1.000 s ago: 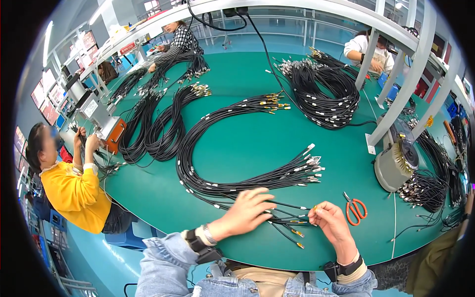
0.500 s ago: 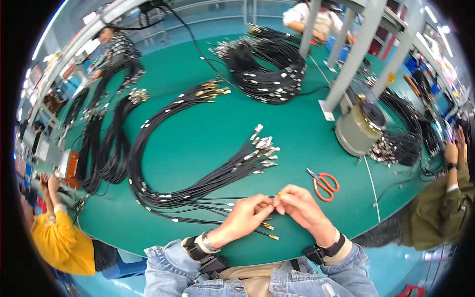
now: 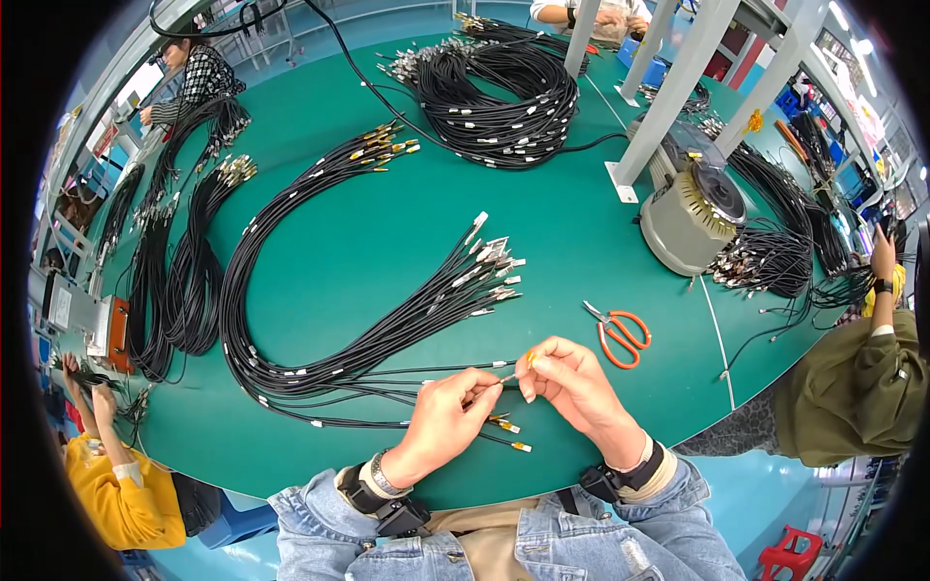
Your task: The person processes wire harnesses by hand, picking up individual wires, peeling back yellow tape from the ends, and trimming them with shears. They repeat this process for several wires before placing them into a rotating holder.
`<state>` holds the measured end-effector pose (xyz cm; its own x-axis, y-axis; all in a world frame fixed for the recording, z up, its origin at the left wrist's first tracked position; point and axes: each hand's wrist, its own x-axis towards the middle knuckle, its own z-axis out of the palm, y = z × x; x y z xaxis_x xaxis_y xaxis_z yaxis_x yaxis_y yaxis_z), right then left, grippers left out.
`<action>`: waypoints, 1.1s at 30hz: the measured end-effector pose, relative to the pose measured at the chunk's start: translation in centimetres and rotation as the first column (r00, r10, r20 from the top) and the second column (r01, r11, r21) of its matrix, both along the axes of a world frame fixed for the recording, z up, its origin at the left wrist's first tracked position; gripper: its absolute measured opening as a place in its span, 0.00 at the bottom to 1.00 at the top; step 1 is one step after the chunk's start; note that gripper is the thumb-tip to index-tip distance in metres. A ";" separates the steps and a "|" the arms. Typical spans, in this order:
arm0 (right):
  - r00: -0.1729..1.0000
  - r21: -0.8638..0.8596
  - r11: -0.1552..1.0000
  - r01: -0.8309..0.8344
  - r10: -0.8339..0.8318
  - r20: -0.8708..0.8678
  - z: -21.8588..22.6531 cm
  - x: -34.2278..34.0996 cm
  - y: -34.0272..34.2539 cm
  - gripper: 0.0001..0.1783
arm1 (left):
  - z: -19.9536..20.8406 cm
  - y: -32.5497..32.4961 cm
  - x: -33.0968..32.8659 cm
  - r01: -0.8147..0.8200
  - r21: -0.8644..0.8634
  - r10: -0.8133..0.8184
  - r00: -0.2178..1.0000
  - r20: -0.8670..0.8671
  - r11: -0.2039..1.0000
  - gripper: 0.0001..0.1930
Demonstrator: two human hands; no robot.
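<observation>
My left hand is closed in a pinch on the end of a thin black cable, whose tip points toward my other hand. Just to the right, the thumb and index finger of my right hand grip a small yellow piece, mostly covered by the fingertips. The cable belongs to a curved bundle of black cables with white tags, lying on the green table. White connectors finish one end of the bundle and brass-coloured ones the other. Several loose ends with yellow tips lie under my hands.
Orange-handled snips lie right of my right hand. A round grey machine stands by metal posts. A large cable coil sits at the back, more bundles at left. Other people work around the table.
My hands have drawn slightly apart, and the cable tip now shows between them. The whole view has shifted a little, moving the table's things left and up in the picture.
</observation>
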<state>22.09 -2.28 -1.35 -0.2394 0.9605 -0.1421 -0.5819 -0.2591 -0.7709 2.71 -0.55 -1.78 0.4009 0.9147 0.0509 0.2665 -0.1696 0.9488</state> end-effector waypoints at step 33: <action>0.809 0.332 0.920 0.207 -0.352 0.471 -0.6 -4.6 -2.1 0.03 | 1.8 -0.6 -1.0 0.022 -0.314 0.043 0.979 0.200 0.949 0.04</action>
